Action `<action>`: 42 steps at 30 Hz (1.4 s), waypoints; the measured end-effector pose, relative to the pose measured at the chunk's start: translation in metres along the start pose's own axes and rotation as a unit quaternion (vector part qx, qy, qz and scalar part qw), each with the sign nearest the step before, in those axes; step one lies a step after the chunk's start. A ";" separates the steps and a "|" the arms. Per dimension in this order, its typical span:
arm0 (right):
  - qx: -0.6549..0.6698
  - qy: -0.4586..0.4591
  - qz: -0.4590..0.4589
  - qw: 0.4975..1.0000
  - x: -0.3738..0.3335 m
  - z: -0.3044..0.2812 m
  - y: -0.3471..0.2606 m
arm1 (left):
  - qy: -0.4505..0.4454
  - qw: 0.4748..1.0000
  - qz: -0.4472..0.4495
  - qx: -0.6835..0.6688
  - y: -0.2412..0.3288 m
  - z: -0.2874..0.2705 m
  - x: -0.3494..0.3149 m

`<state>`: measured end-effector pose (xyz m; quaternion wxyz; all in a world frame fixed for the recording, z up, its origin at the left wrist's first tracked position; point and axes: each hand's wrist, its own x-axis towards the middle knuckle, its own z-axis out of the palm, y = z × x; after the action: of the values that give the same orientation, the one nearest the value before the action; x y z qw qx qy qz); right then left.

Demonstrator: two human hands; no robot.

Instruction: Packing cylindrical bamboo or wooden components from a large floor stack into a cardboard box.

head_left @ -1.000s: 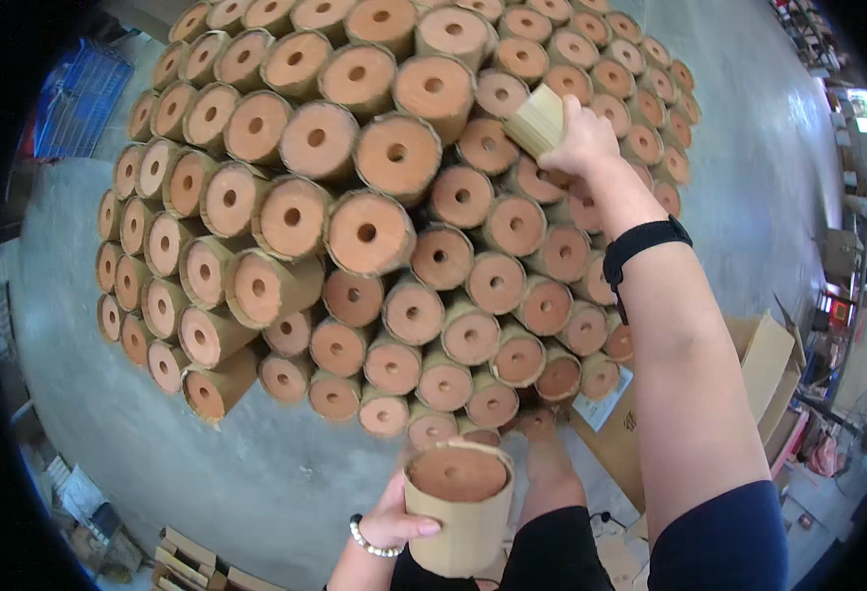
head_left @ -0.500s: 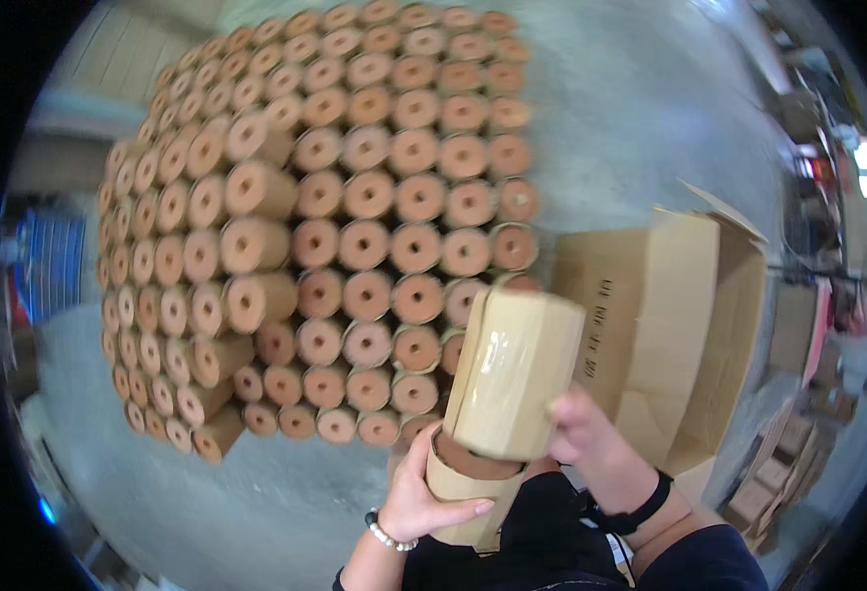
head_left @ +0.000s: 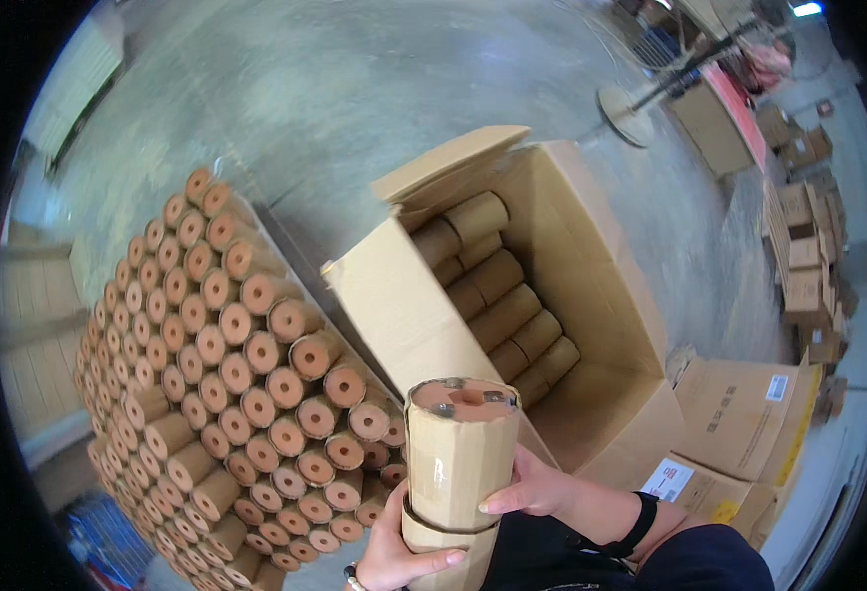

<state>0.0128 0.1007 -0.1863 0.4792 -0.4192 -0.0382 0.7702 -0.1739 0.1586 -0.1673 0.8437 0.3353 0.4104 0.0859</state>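
Note:
Two cardboard-wrapped cylinders are held one above the other in front of me. The upper cylinder [head_left: 458, 458] stands nearly upright, its reddish-brown end face up, with a hole in the middle and dark patches round it. My right hand [head_left: 532, 485] is closed round its side. My left hand [head_left: 401, 552] grips the lower cylinder [head_left: 453, 563], whose rim meets the bottom of the upper one; its top face is hidden. Just beyond my hands an open cardboard box [head_left: 591, 266] holds several similar cylinders [head_left: 517, 320] lying on their sides.
Many upright cylinders [head_left: 212, 345] stand in close rows on the floor [head_left: 295, 89] to the left. Flattened cartons [head_left: 738, 414] lie to the right of the box. A round-based stand [head_left: 627, 116] and stacked cartons [head_left: 802, 246] are farther off.
My view has swung right, bringing the inside of the box into sight. The upper cylinder, tilted in my right hand before, is now upright on top of the lower one.

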 end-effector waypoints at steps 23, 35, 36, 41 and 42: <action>0.294 0.209 -0.067 0.930 0.063 -0.154 -0.072 | 0.053 0.998 0.013 -0.024 0.024 0.087 0.178; 0.200 0.382 -0.249 0.867 0.248 -0.249 -0.030 | 0.056 0.992 0.042 -0.108 0.001 0.073 0.126; 0.196 0.463 -0.203 0.840 0.256 -0.240 -0.028 | 0.036 0.995 0.080 -0.057 0.006 0.069 0.124; 0.183 0.338 -0.149 0.911 0.267 -0.250 -0.034 | 0.104 0.989 0.082 -0.071 -0.008 0.052 0.121; 0.163 0.342 -0.130 0.916 0.270 -0.233 -0.027 | 0.142 0.984 0.079 -0.071 -0.011 0.044 0.116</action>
<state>0.1396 0.2433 -0.4882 0.6206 -0.5644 0.1993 0.5065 -0.0673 0.1775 -0.2292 0.7893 0.2902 0.4907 0.2279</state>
